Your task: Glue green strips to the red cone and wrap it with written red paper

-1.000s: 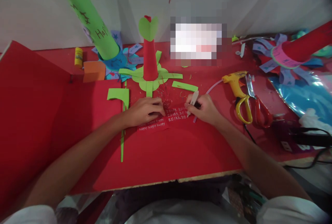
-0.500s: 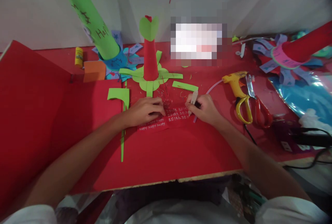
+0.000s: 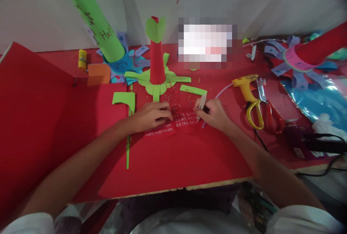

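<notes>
My right hand is closed round a pale marker pen, its tip down on a red paper strip. White handwriting runs in rows along this strip. My left hand rests at the left part of the paper, fingers bent and a gap showing between them and the thumb. Under it, more white "happy" lettering is visible on the red paper. A green paper strip lies just beyond my right hand. Behind my left hand stands a red paper cone on a green flower-shaped base.
Yellow-and-red scissors and a yellow glue gun lie on the right. A green paper tube rises at the back left, near a glue stick. Green scraps lie left; a large red sheet stands up beyond them.
Both hands stay in nearly the same place. The pen in my right hand has shifted very slightly over the strip.
</notes>
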